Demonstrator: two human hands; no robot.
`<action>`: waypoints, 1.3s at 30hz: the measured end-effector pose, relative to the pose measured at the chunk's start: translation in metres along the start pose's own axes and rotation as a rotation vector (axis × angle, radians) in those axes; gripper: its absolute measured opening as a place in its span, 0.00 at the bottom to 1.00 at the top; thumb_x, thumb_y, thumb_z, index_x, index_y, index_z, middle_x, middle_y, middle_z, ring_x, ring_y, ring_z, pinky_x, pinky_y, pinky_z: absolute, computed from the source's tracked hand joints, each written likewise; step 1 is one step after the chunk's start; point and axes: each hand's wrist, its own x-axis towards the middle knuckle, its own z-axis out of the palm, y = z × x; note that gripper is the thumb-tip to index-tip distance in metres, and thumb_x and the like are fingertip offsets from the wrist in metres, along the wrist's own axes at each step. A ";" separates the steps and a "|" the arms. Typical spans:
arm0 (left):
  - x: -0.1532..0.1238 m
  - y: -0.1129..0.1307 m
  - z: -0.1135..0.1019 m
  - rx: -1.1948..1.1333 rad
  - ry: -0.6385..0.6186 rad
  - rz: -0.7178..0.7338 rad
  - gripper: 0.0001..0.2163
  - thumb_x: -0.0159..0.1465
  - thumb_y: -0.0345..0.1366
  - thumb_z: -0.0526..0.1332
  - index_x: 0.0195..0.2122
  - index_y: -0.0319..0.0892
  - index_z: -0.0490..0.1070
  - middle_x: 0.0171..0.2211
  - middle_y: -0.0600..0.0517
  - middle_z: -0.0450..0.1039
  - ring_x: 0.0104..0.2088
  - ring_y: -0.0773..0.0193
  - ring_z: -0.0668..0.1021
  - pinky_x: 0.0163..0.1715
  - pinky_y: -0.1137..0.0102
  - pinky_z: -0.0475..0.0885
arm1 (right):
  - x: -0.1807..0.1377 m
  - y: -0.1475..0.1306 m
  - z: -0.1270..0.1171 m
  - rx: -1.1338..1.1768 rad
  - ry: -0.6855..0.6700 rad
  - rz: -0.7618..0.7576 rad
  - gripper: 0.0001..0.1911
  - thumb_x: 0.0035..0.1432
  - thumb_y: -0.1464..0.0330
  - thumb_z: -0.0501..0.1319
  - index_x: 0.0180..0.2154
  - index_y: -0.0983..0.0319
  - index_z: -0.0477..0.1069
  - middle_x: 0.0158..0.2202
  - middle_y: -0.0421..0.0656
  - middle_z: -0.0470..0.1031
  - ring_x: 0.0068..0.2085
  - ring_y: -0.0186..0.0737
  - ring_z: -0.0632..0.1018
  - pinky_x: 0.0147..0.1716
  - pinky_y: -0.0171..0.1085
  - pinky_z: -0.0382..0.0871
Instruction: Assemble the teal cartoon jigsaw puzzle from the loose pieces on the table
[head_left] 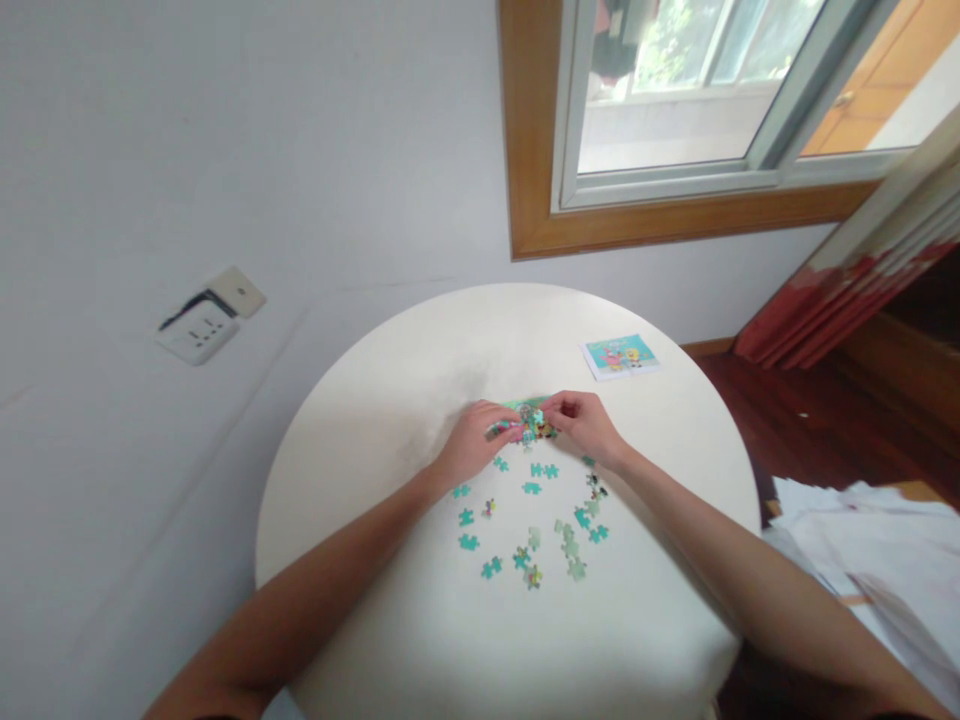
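A partly assembled jigsaw puzzle [527, 432] in teal, pink and yellow lies on the round white table [360, 400]. My left hand [478, 437] is at its left edge, with thumb and fingers closed around the pink part there. From the right, my right hand [583, 422] reaches over the puzzle and pinches a small light teal puzzle piece [538, 416] above it. Loose teal pieces [532, 488] are scattered nearer to me. Among them lie several pale green pieces [570, 548] and a multicoloured piece [533, 577]. My fingers hide parts of the puzzle.
A picture card [621, 356] with cartoon figures lies at the table's back right. Paper sheets [862, 570] are piled beside the table on the right. Behind it are a wall with a socket [199, 330], a window [675, 120] and a red-and-cream curtain [847, 270].
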 end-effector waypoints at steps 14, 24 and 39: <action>-0.006 -0.013 0.004 0.313 -0.183 0.138 0.16 0.67 0.43 0.61 0.56 0.50 0.72 0.62 0.49 0.68 0.62 0.53 0.68 0.62 0.55 0.62 | 0.004 -0.003 -0.015 0.055 0.095 0.054 0.07 0.46 0.69 0.62 0.31 0.63 0.75 0.25 0.39 0.75 0.29 0.37 0.79 0.33 0.37 0.75; -0.007 -0.003 0.003 0.277 -0.218 0.172 0.15 0.67 0.41 0.62 0.54 0.51 0.72 0.60 0.50 0.68 0.61 0.54 0.68 0.61 0.56 0.63 | 0.009 0.003 -0.020 0.063 0.071 -0.024 0.14 0.44 0.67 0.68 0.35 0.64 0.75 0.25 0.38 0.74 0.27 0.34 0.74 0.31 0.36 0.70; -0.008 -0.006 0.005 0.302 -0.213 0.180 0.15 0.67 0.42 0.61 0.55 0.51 0.71 0.60 0.50 0.68 0.61 0.54 0.68 0.60 0.57 0.63 | 0.010 0.008 -0.019 -0.601 -0.134 -0.307 0.10 0.56 0.77 0.59 0.33 0.63 0.78 0.31 0.43 0.79 0.32 0.38 0.75 0.35 0.35 0.65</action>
